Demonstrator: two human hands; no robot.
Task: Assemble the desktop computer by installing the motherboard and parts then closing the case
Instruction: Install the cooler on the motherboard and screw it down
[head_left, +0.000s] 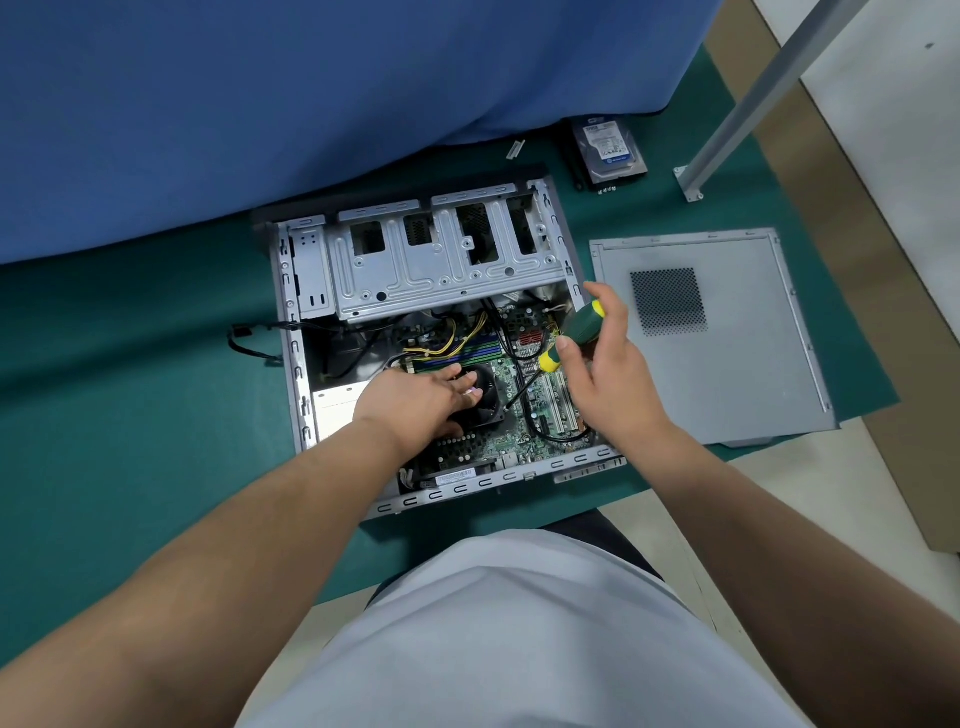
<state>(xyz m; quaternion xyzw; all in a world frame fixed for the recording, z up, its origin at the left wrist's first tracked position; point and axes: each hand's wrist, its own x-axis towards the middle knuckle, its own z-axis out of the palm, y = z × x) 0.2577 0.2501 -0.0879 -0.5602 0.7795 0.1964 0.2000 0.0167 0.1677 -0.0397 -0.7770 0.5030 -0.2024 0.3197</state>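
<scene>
Your left hand (426, 400) rests flat-fingered on the black CPU cooler fan (480, 397) over the green motherboard (519, 415) inside the open grey steel case (447, 270). Your right hand (605, 374) grips the green-and-yellow screwdriver (569, 338), tip apparently at a cooler corner screw. Seat the tip squarely before turning.

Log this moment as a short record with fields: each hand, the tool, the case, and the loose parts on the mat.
left hand: open, fingers resting on the black CPU fan
right hand: grips the green and yellow screwdriver
screwdriver tip: at the fan's right corner
computer case: lying open on the green mat, motherboard inside
side panel: off, flat on the mat right of the case
hard drive: on the mat beyond the case, not installed
</scene>
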